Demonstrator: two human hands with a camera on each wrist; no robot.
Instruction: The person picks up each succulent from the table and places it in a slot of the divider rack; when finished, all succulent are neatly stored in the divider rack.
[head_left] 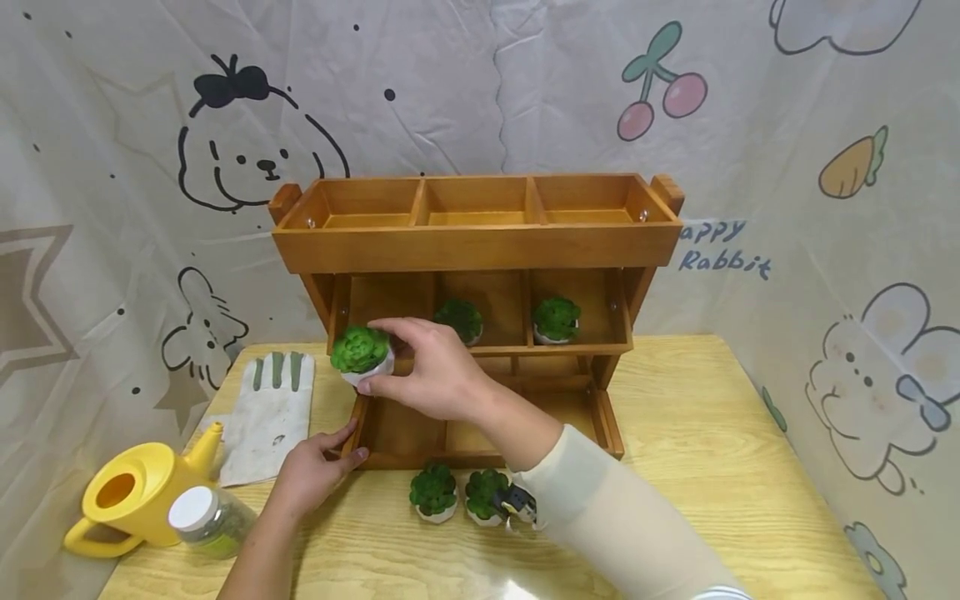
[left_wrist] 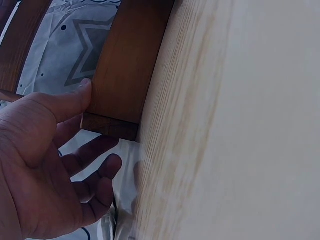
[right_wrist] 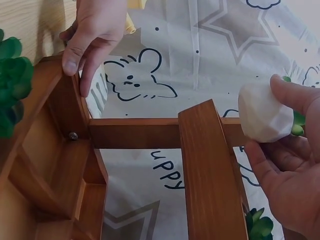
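My right hand grips a small potted succulent with green leaves, in front of the left end of the middle tier. The white faceted pot sits between thumb and fingers in the right wrist view. With my left hand I hold the front left corner of the wooden three-tier planter shelf, at its lowest tray. The left thumb and fingers lie on either side of that corner in the left wrist view. Two more succulents stand in the middle tier, the central one and the right one.
Before the shelf, two succulents stand on the table, one at left and one beside a small dark object. At left are a yellow watering can, a lidded jar and a work glove. Printed cloth hangs behind.
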